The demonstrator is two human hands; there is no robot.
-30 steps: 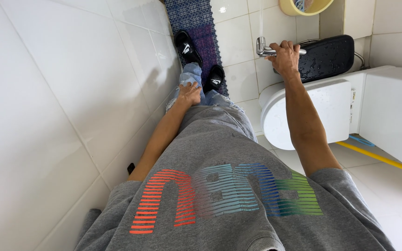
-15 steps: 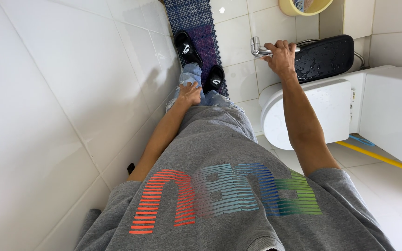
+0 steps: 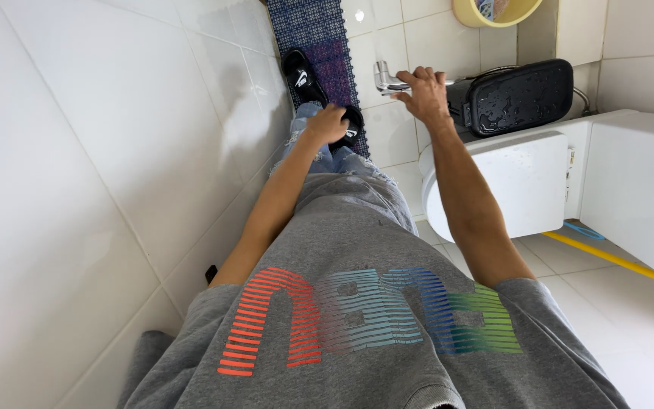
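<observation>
Looking down from the head camera, the view takes in a person's own body standing in a white-tiled bathroom. The right hand (image 3: 423, 92) reaches forward and out, its fingers (image 3: 410, 78) curled around the handle of a chrome bidet sprayer (image 3: 385, 78), whose head pokes out to the left of the fist; the hand is clamped on the sprayer, which sits above the tiled floor, just left of the toilet's black lid (image 3: 520, 96). That lid is raised and beaded with water drops. Below it lies the white toilet bowl (image 3: 493, 193), close beside the right forearm.

The left hand (image 3: 327, 123) hangs lower, over the knee of the ripped blue jeans (image 3: 319, 155), with its fingers drawn together into a loose fist; whether anything is held in it cannot be told. Just beyond it are two black slide sandals (image 3: 302, 76) on the person's feet, standing on a blue patterned mat (image 3: 313, 26). A grey T-shirt (image 3: 357, 250) with striped multicoloured lettering fills the lower part of the view. At the top edge sits a yellow basin (image 3: 493, 14), and a yellow stripe (image 3: 607, 257) runs along the floor at the right.
</observation>
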